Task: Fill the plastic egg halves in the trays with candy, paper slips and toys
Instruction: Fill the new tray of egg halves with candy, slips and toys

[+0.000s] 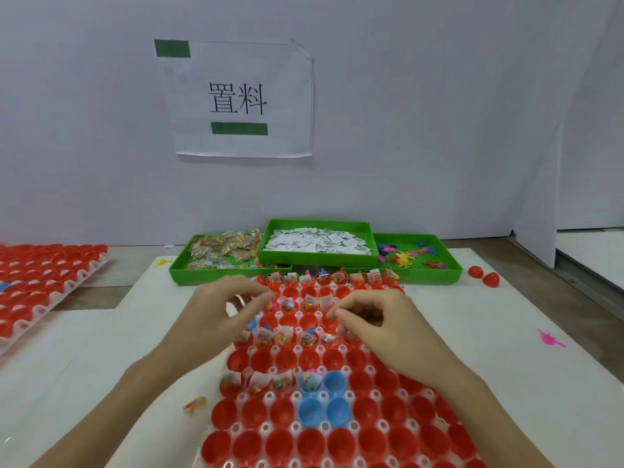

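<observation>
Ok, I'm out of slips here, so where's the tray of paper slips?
The tray of paper slips is at the table's far edge by the wall, middle of three green trays, between the candy tray and the toy tray.

Both bare forearms reach forward, palms down. The left hand (224, 307) is blurred, fingers curled, perhaps pinching something. The right hand (374, 319) curls its fingertips downward.

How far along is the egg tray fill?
Partly. Done: alternate rows of the tray hold candy, slips and toys, e.g. the far row. In hand: both hands, left and right, work mid-tray; what the fingers hold is unclear. Left: the near red halves and the second tray look empty.
</observation>
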Available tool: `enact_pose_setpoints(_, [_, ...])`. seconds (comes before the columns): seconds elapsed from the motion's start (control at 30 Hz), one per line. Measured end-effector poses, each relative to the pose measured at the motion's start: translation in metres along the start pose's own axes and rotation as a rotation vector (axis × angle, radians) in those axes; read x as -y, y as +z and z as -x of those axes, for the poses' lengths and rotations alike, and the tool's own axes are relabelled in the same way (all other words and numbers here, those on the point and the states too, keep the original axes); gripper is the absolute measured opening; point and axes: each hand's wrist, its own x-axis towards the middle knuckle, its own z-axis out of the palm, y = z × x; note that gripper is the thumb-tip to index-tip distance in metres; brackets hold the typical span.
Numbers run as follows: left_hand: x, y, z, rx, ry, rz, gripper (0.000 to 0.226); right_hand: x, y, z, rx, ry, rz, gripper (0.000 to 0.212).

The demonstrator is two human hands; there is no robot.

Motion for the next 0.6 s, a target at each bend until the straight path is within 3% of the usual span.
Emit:
enact_pose_setpoints(0.2, [0.077, -0.014, -0.074, 0.044, -0.260, -0.383, 0.025, -0.005, -0.005, -0.003, -0.069, 0.005, -0.094, 0.021])
enact_pose_setpoints(0.33, [0.101, -0.019, -0.099, 0.378, -0.180, -0.536, 0.039, -0.008, -0.006, -0.004, -0.122, 0.015, -0.118, 0.021])
enact_pose_setpoints(0.43, [0.105, -0.016, -0.103, 0.638, -0.174, -0.570, 0.029, -0.012, -0.008, -0.005, -0.149, 0.019, -0.124, 0.020])
enact_pose_setpoints(0.6, [0.108, -0.013, -0.107, 0.469, -0.058, -0.669, 0.020, -0.015, -0.011, -0.007, -0.183, 0.018, -0.135, 0.018])
